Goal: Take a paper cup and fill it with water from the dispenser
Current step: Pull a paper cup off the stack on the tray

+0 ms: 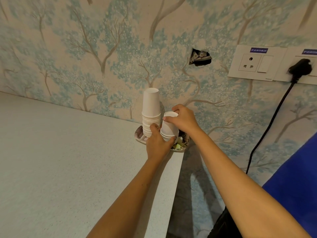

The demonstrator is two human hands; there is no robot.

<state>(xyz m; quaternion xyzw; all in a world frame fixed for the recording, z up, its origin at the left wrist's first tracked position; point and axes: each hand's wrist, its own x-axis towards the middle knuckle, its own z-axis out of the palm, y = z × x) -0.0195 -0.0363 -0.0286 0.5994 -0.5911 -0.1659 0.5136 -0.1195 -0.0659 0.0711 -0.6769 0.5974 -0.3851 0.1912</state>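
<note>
Paper cup [169, 125]: white, inverted, top unit of short nested stack [167, 136] on patterned tray [139, 134] at counter [68, 160] edge, far corner by wallpapered wall; taller stack [151, 114] touching tray at 9 o'clock of it.

Step in hand (est.): separating one cup. Advice: pin lower cups firm, lift top one straight up w/ slight twist so only one comes off; don't crush thin wall.

Right hand [184, 121]: fingers curled round cup's upturned base, thumb on near side, grasping it.

Left hand [158, 143]: at 7 o'clock of cup, closed round rims of short stack, steadying.

Dispenser: not in view.
</note>
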